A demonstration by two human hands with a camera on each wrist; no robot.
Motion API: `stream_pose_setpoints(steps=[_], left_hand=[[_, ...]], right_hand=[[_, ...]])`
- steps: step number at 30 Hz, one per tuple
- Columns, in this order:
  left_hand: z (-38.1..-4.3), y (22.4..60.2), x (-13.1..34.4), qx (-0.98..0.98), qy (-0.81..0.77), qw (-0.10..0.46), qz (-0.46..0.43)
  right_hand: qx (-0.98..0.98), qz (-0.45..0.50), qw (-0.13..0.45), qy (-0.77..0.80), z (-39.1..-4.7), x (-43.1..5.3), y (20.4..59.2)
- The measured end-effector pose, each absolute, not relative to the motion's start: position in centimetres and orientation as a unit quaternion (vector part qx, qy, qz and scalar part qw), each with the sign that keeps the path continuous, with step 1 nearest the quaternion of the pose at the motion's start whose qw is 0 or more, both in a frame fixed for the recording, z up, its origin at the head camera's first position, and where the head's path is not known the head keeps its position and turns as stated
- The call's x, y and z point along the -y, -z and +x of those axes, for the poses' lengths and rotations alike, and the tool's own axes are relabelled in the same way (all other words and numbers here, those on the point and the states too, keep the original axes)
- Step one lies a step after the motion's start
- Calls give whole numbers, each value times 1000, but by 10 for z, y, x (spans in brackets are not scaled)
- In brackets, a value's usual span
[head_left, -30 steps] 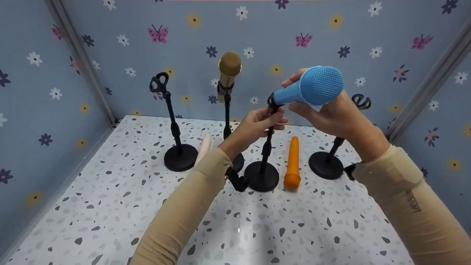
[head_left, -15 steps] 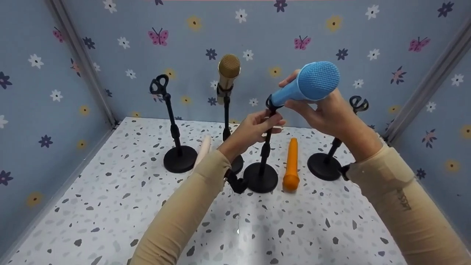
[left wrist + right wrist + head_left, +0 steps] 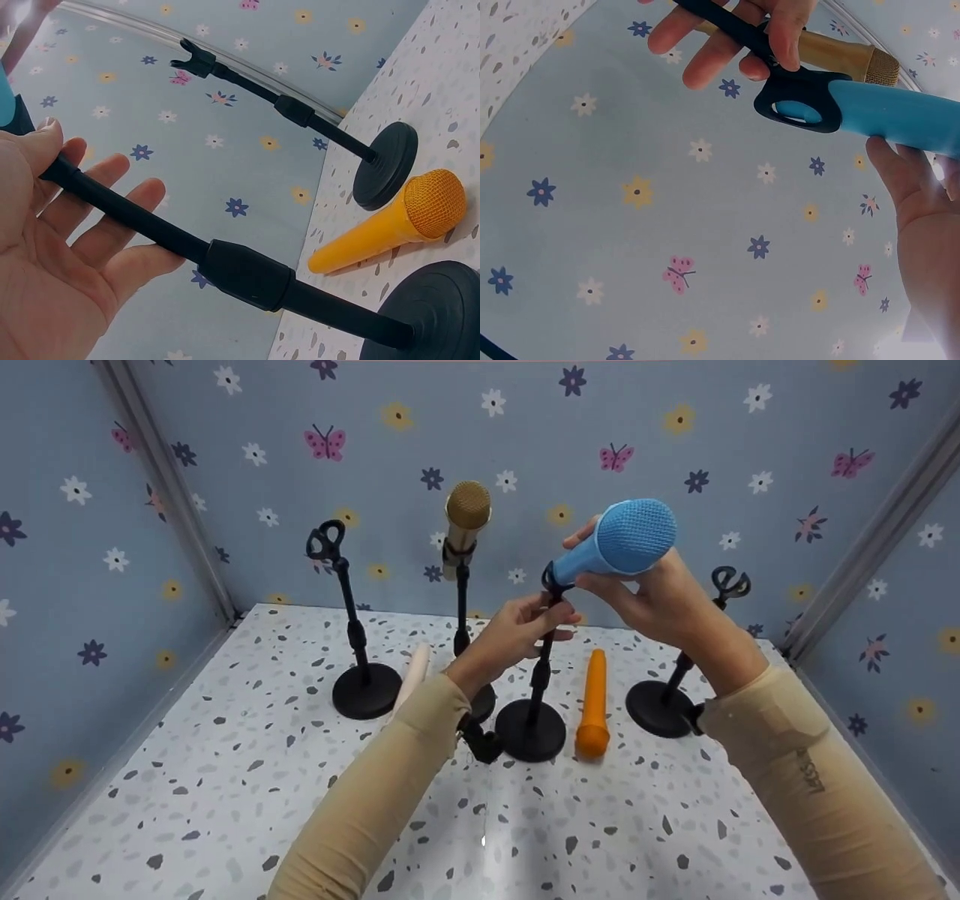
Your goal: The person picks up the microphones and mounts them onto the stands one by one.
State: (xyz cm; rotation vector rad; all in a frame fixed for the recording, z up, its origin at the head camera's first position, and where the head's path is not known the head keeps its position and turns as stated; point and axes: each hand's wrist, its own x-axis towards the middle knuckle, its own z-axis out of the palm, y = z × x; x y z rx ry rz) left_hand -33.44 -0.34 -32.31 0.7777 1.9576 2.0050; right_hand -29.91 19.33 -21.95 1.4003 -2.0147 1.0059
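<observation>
Clock reference: center of the head view, 12 at the top.
Front clip: the black clip [image 3: 817,88] atop the front stand [image 3: 538,679] holds the tail end of the blue mic [image 3: 626,540]; blue plastic shows through the clip's side opening.
Rear clip: the gold mic [image 3: 466,517], at 12 o'clock, sits in the clip of the rear stand [image 3: 461,600], head up.
Marking: dark lettering [image 3: 811,771] on the right sleeve [image 3: 787,742], at 4 o'clock; slanted and too small to read reliably.
Left hand [image 3: 514,634]: near center; thumb and forefinger pinch the front stand's pole just below the clip, the other fingers loosely spread.
Right hand [image 3: 660,596]: at 3 o'clock; thumb and fingers wrap the blue mic's handle behind the head.
Blue mic position: at 2 o'clock, tilted, head pointing toward 2.
Front stand position: base at 5 o'clock, on the table [image 3: 600,825].
Orange mic [image 3: 594,705]: lying on the table at 4 o'clock, between the front stand and the right stand [image 3: 679,667], head toward 6.
Left stand [image 3: 355,630]: upright at 9 o'clock.
Pale rod [image 3: 412,675]: at 8 o'clock, beside the left stand's base, partly hidden by the left sleeve [image 3: 382,780].
</observation>
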Motion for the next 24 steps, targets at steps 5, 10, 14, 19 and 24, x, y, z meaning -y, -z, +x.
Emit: stream_pose_setpoints(steps=[5,10,14,19,24], left_hand=[[-334,323,3,-665,-688,115,266],[-335,323,4,-662,-692,116,264],[-335,323,5,-657,-698,113,261],[-335,324,5,-660,-695,119,259],[-334,325,5,-666,-691,119,256]], right_hand=[[745,503,233,-372,-299,-193,221],[751,501,231,-364,-300,-191,221],[751,504,237,-355,-301,-189,220],[744,509,241,-359,-303,-188,221],[745,510,241,-356,-304,-188,223]])
